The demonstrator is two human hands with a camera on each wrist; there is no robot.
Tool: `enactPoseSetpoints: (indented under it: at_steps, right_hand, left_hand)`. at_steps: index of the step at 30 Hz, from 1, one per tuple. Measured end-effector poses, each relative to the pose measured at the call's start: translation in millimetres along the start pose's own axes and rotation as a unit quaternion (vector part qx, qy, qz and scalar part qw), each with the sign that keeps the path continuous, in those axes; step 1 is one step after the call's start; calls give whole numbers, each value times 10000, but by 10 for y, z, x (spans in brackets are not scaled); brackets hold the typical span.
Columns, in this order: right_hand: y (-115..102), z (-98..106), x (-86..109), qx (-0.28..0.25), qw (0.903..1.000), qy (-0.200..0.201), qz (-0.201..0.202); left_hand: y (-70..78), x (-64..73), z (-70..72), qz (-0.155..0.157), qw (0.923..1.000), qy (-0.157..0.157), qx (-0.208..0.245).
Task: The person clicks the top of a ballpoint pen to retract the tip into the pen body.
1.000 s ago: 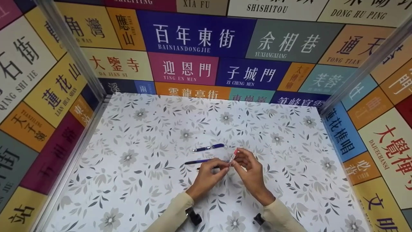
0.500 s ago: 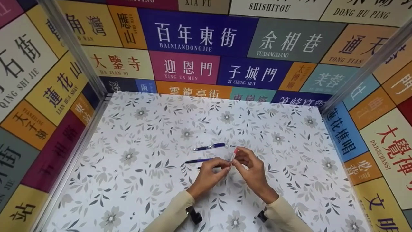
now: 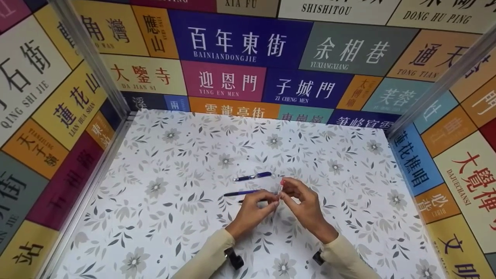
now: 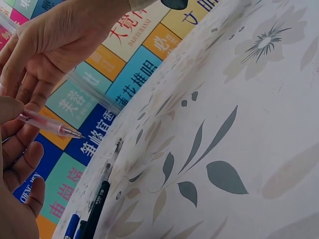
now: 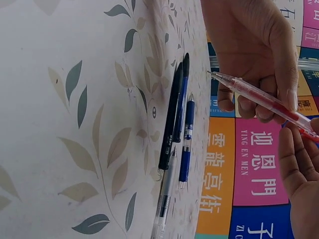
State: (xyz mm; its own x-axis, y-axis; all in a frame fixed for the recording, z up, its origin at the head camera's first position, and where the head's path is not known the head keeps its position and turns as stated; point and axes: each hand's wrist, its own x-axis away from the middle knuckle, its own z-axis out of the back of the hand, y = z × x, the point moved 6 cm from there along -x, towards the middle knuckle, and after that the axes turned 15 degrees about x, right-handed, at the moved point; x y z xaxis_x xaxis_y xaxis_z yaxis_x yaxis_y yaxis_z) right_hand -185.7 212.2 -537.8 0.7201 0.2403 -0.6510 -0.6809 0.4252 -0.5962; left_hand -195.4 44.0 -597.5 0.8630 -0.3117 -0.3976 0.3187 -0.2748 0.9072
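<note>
A red pen (image 3: 281, 187) with a clear barrel is held between both hands above the table. My left hand (image 3: 251, 212) pinches its barrel with thumb and fingers. Its red end rests in the fingers of my right hand (image 3: 305, 206), which grips near the clip. In the right wrist view, the bare tip of the pen (image 5: 259, 94) sticks out past the left fingers, and a red clip shows at the other end. The left wrist view shows the tip of the pen (image 4: 52, 125) pointing down toward the table.
On the flower-patterned table (image 3: 186, 232) lie a blue pen (image 3: 253, 176) and a dark blue pen (image 3: 238, 193). A black pen (image 5: 172, 119) and a clear pen (image 5: 167, 191) lie close by, largely hidden by the left hand in the head view. Sign-covered panels (image 3: 240, 35) enclose the table.
The red pen stands slightly more upright between the hands. My right wrist has shifted a little to the right; the left hand and the pens on the table look almost unchanged.
</note>
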Motion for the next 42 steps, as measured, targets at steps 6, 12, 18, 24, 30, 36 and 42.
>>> enactPoseSetpoints:
  at_steps: [6, 12, 18, 24, 30, 36, 42]
  right_hand:
    - [-16, 23, -21, -59, 9996, -53, 280]
    - [-46, 39, -47, -125, 9994, -127, 285]
    - [-39, 52, -37, -119, 9996, -75, 236]
    - [-18, 53, -29, -201, 9996, -15, 183]
    - [-5, 46, -20, -167, 9997, -3, 157]
    - [-11, 49, -29, -137, 9998, -28, 105]
    - [-8, 40, -25, -188, 9998, -13, 90]
  left_hand:
    - [13, 0, -16, -222, 9997, -19, -99]
    - [35, -3, -26, -114, 9999, -22, -90]
    - [54, -4, -42, -45, 9998, -42, -172]
    - [66, -5, -62, -221, 9995, 59, -214]
    - [56, -20, -61, -146, 9997, 26, -198]
    - [33, -28, -51, -78, 9999, -3, -152]
    - [22, -19, -39, 123, 9999, -13, -58]
